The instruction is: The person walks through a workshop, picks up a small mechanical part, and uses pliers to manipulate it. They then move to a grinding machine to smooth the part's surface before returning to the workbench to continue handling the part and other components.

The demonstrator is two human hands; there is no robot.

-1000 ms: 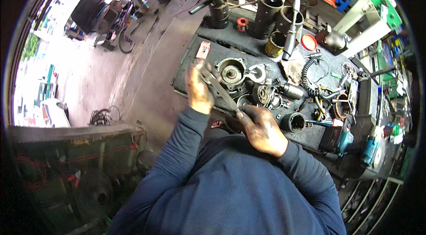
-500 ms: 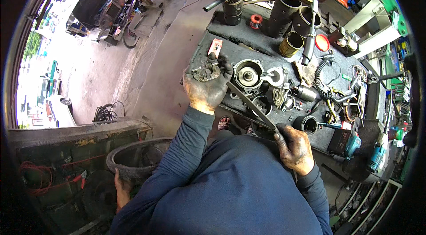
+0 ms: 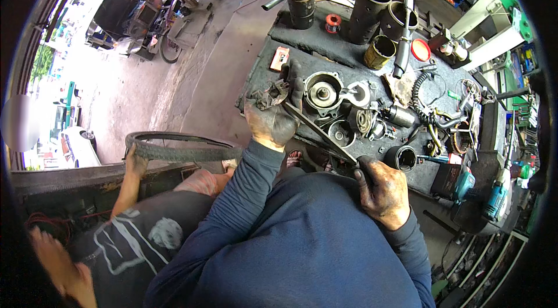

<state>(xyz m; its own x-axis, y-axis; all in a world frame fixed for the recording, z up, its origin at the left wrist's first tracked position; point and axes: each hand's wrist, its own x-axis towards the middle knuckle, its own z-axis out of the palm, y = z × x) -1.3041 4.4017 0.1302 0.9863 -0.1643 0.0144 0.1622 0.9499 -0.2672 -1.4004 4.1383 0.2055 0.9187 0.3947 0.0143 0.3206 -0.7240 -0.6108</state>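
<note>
Left hand (image 3: 272,125): blackened, palm up, fingers curled upward around a small, dark, lobed metal part (image 3: 268,94).
Lobed metal part: cradled in the left palm, at the bench's left side.
Right hand (image 3: 385,193): well apart from the left, clamped on the near end of a long, flat, dark metal bar (image 3: 321,134).
Metal bar: slanting from the right fist to just beside the left palm; contact there unclear.
Black-topped workbench (image 3: 260,72): bearing a red-and-white carton (image 3: 280,58), round grey metal housing (image 3: 322,94), short black cylinder (image 3: 401,158), red spool (image 3: 332,23).
Co-worker's hand (image 3: 136,164): on a thin black rubber tyre (image 3: 180,154), far left.
</note>
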